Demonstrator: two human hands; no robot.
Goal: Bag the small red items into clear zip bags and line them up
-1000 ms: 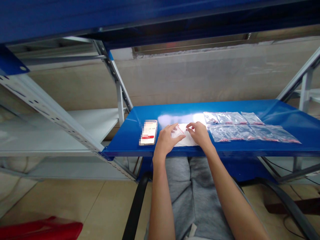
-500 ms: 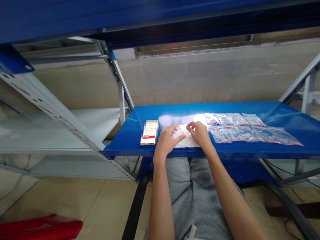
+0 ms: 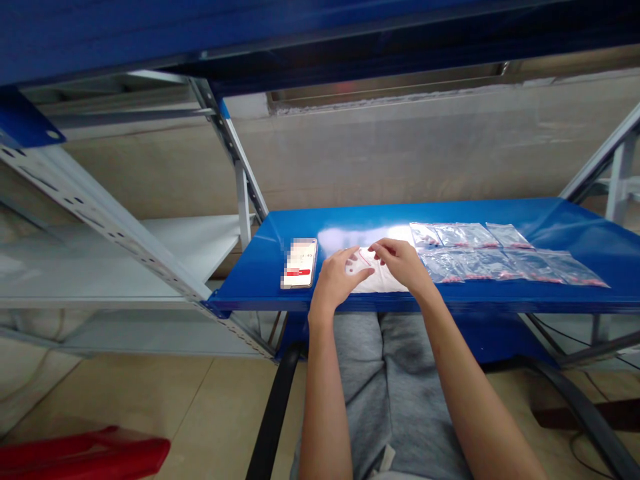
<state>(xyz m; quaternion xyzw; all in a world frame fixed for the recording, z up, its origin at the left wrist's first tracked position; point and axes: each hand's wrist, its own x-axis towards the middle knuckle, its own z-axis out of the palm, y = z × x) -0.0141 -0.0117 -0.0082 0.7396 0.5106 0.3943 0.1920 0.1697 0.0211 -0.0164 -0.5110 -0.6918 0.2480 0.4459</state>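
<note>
White packet [image 3: 385, 283] under the left hand [image 3: 336, 280] and right hand [image 3: 403, 262], both grips half-open

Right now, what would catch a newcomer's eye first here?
The glossy blue metal shelf dominates mid-view. On it, the left hand and right hand rest on a white packet, with rows of clear plastic bags to their right and a blurred smartphone to their left.

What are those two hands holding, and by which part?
The left hand and right hand have their fingers on the top of a white packet; whether either actually grips it cannot be told.
</note>
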